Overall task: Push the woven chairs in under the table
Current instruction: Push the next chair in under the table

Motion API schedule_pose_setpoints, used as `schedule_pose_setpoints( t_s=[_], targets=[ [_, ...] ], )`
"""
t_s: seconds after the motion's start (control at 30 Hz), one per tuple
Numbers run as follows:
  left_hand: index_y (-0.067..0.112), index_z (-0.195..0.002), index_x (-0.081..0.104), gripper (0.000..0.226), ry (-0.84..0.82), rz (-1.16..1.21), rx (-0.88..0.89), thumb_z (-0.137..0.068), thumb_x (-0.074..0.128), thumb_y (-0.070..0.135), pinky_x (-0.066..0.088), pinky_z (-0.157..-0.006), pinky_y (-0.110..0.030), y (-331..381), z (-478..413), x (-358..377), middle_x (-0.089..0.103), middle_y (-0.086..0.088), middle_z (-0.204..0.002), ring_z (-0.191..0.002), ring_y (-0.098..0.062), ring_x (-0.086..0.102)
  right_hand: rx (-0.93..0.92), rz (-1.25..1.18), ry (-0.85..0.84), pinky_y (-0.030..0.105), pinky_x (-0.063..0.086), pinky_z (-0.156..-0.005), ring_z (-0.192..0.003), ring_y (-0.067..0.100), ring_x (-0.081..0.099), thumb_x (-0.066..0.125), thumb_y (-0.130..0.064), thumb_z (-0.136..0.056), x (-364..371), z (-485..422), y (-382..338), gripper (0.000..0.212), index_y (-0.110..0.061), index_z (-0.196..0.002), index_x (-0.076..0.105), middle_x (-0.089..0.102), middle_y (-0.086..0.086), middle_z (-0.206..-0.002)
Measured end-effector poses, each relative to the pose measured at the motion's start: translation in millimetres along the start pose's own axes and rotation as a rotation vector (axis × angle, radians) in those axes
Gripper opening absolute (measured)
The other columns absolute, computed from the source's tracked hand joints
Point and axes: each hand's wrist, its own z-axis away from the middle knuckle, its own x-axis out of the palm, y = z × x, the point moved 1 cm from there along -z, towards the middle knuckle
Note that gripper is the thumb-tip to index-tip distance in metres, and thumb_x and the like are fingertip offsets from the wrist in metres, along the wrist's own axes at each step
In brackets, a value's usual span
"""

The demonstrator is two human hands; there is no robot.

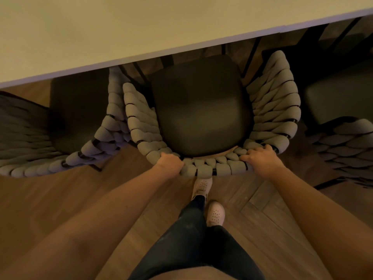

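Head view: the grey rope-woven chair [272,102] is gripped at its backrest by the left hand [170,163] and right hand [260,160], fingers curled over, for a square push under the pale table [141,27].

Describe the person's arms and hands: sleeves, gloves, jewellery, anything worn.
The left forearm and the right forearm are bare as far up as the frame shows; no sleeve comes into view. The left hand and the right hand wear no gloves, and no watch, bracelet or strap shows at either wrist. The light is dim, so a thin ring could go unseen.
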Motion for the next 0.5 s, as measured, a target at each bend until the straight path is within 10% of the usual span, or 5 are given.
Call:
schedule_pose_setpoints(
  t_s=[0.5],
  targets=[
    [0.028, -0.132, 0.052, 0.038, 0.004, 0.097, -0.060, -0.096, 0.054, 0.042, 0.034, -0.105, -0.048, -81.7, -31.5, -29.6, 0.059, -0.002, -0.128, -0.119, -0.026, 0.055, 0.012, -0.051, -0.023, 0.046, 0.036, -0.096, -0.111, 0.025, 0.051, 0.058, -0.022, -0.091, -57.6, -71.0, -0.7, 0.035, -0.034, -0.122, 0.049, 0.056, -0.001, -0.118]
  ],
)
